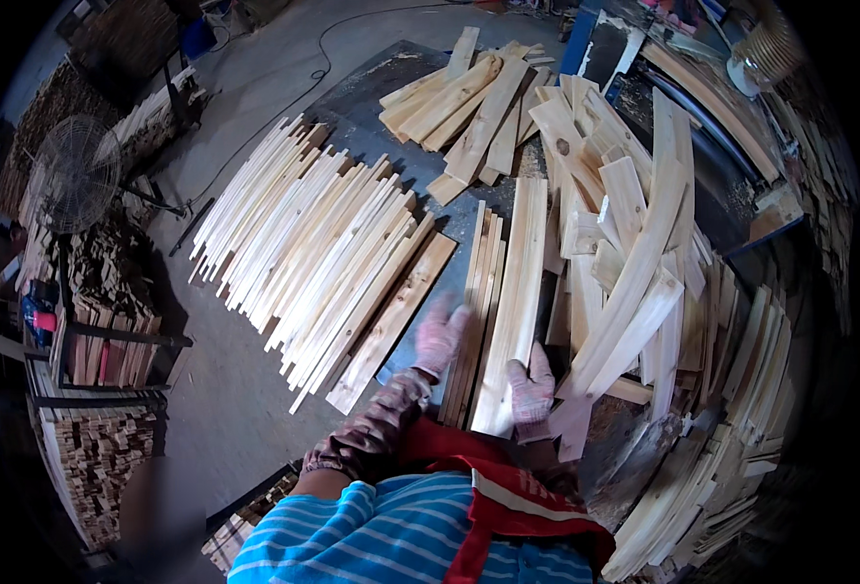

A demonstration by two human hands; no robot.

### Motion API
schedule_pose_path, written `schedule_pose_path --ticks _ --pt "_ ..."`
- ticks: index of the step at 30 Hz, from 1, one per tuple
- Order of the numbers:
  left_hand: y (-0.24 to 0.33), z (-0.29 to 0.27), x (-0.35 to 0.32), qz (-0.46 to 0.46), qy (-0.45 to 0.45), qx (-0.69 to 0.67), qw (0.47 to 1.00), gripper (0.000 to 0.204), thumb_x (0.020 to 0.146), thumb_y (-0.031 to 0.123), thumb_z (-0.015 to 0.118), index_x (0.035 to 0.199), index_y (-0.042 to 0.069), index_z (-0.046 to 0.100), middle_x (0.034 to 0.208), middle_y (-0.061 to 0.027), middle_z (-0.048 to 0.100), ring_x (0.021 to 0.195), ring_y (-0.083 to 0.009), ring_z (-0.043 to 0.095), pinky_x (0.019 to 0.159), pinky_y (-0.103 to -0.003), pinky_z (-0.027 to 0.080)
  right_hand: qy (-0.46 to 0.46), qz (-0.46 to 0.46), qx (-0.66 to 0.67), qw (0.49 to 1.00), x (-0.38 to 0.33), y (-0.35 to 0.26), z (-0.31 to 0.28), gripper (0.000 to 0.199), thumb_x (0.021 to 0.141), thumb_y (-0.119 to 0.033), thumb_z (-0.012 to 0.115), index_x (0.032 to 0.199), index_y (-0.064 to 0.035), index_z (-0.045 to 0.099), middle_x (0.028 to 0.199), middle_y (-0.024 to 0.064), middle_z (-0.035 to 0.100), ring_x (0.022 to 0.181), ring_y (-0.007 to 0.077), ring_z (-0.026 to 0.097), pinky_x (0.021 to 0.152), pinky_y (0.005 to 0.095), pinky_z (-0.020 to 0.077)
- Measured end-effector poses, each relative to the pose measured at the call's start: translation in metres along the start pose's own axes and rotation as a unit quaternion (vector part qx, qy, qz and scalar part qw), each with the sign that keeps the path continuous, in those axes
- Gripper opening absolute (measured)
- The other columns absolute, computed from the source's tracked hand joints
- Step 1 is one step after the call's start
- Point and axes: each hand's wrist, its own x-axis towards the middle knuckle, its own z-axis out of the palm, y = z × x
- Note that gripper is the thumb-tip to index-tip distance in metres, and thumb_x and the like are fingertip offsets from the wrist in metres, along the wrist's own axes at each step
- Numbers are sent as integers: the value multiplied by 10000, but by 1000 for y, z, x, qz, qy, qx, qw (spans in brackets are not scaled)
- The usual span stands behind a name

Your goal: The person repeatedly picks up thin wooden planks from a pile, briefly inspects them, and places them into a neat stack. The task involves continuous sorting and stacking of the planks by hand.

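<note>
Okay, step in hand reads as sorting/lining up cut lumber on the dark worktable [352, 109]. Working piece: the wide pale board [513, 302], lengthwise in front of the person, just right of a few narrow wooden strips [485, 282].

Right gloved hand [532, 394]: at the board's right edge near its close end, thumb and fingers slightly apart; can't tell whether they actually grip it. Left gloved hand [439, 338]: fingers spread, nothing visible in them, just left of the strips, motion-blurred; can't confirm contact.

Left side: row of pale strips [299, 258] laid side by side, with a knotted board [391, 326] along its right side. Right side: loose heap of boards [625, 185], lying at mixed angles.

Next move, my read: left hand closes in on the strips' left edge, right pushes from the board side, squaring the bunch. Keep force even; long pieces could skew.
</note>
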Motion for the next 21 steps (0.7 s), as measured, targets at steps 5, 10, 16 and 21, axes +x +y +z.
schedule_pose_path --ticks 5,10,16,21 --pt "-113 -67 -9 -60 83 380 919 817 715 291 760 1432 128 404 1333 -194 518 1242 -420 492 1026 -554 385 -24 91 -42 995 2 -51 -15 574 904 -182 678 1405 41 510 1274 161 651 1113 234 618 995 367 476" --pt "-78 -73 19 -130 4 359 924 765 741 287 765 1421 128 455 1272 -226 565 1195 -429 547 1015 -511 440 -27 31 -20 999 -8 4 -34 559 910 -213 671 1413 -12 534 1278 120 656 1120 222 618 996 382 477" --pt "-55 -44 45 -149 -98 101 979 772 724 413 817 1390 139 537 1306 -243 587 1211 -409 573 1009 -474 475 -75 57 58 994 -9 -48 -21 442 955 -108 619 1384 -24 552 1267 69 647 1099 148 587 964 301 465" --pt "-131 3 61 -209 4 1 978 791 725 348 850 1352 -7 522 1129 -173 674 1076 -317 646 923 -414 520 -102 1 56 993 -8 -43 -11 442 949 -117 631 1378 -35 565 1256 63 653 1104 159 590 987 309 454"
